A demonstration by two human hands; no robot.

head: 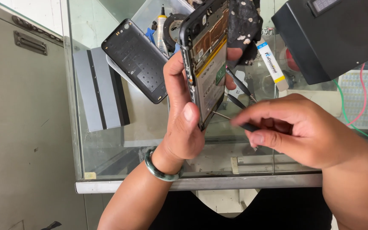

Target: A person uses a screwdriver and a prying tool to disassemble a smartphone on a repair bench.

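The opened phone [207, 64] stands up on its edge in the left hand [183, 123], fingers wrapped tight around it. The right hand [294, 127] pinches a thin screwdriver [239, 123] against its lower edge. A slip could scratch the parts inside. Left of the grip lies the black back cover [137, 59]; right, a white tube with blue and yellow bands [271, 64].

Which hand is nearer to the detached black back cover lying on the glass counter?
Left. The left hand, holding the opened phone, is just right of the back cover; the right hand is farther right.
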